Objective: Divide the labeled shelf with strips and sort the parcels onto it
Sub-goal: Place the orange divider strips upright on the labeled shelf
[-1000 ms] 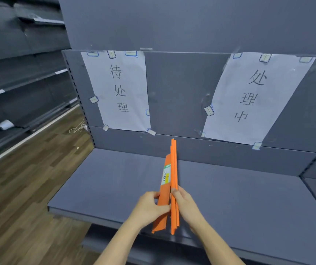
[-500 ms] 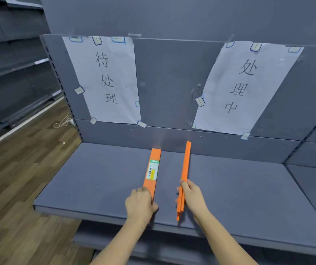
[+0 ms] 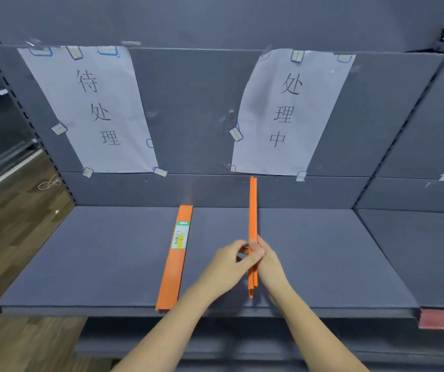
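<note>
Right hand (image 3: 269,261) holds a bundle of thin orange plastic strips (image 3: 253,226) edge-up, its grip clamped around the lower third. Left hand (image 3: 228,264) comes in from the left, thumb and fingertips pinching the same bundle just beside the right-hand fingers. Bundle is tilted w/ the far end up, in front of the lower edge of the right white paper label w/ black characters (image 3: 288,111); near end hangs about over the shelf front. Looks raised off the shelf, but can't tell for sure.

One flat orange strip w/ a green-yellow sticker (image 3: 175,259) already lies on the dark grey shelf board (image 3: 94,259), running front-to-back, far end at the back panel, near end slightly overhanging the front edge. It sits between the two labels, closer to the left white paper label (image 3: 91,108).

Handling, judged: strips look light, thin, fairly stiff lengthwise but prob. flexy sideways; smooth, so they could slide against each other when one is peeled off. Best hold is mid-to-lower length, pinching the flat faces; holding only at an end would let it droop or fan.

Room: shelf is bare on both sides of the laid strip, lots of space to the right up to the upright where the next grey shelf bay (image 3: 417,251) begins. Back panel limits forward travel; front lip is the drop edge. No parcels in view.
</note>
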`<control>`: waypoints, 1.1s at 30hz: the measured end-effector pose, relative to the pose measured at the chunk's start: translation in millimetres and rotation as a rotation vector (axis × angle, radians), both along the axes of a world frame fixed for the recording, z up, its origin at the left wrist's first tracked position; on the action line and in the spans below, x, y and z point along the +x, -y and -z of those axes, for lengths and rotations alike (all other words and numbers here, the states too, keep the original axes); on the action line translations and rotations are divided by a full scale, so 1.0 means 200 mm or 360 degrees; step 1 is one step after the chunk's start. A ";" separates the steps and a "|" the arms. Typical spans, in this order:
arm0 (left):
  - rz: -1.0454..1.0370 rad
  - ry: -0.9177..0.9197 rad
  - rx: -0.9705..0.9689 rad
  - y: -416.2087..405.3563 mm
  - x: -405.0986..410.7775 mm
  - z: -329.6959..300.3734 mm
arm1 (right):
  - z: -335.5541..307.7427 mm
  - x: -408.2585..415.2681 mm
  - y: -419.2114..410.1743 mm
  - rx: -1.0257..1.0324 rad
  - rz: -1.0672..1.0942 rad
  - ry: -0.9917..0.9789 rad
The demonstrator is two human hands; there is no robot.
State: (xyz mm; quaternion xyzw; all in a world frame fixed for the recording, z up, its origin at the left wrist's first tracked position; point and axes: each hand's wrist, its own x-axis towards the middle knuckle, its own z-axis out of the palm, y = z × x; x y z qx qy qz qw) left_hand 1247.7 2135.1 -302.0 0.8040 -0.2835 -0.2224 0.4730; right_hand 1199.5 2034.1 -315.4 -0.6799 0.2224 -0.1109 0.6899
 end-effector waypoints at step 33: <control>-0.0406 -0.0052 0.0457 1.68 -0.76 0.16 | 0.15 -0.78 1.71 -0.0101 -0.0014 -0.0376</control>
